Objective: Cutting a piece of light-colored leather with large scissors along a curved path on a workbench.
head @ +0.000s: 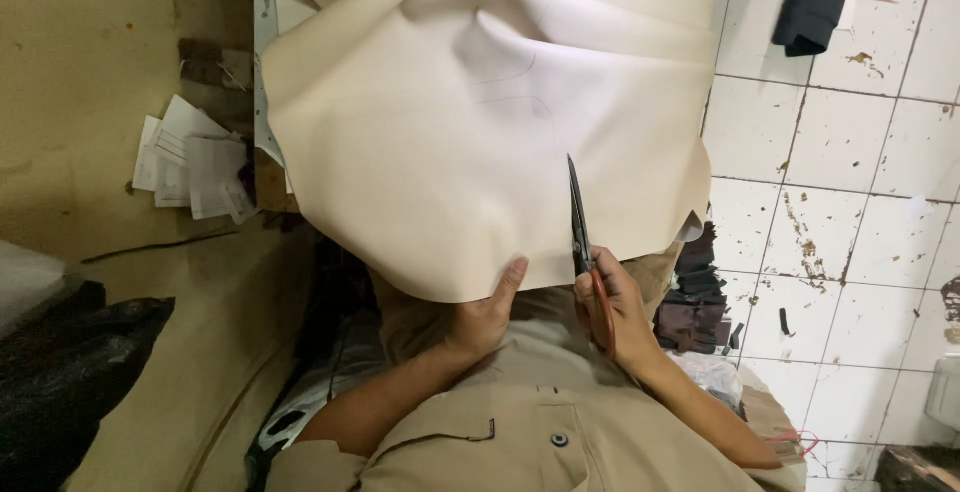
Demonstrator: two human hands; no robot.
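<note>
Your left hand (487,310) grips sheet (470,142) near edge, thumb on top. Your right hand (610,307) clamps scissors (579,222), blades closed, tip just into sheet. Cut barely begun; drawn outlines remain uncut.

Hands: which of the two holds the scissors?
The right hand grips the red-handled scissors, blades lying on the cream sheet. The left hand only pinches the sheet's near edge.
</note>
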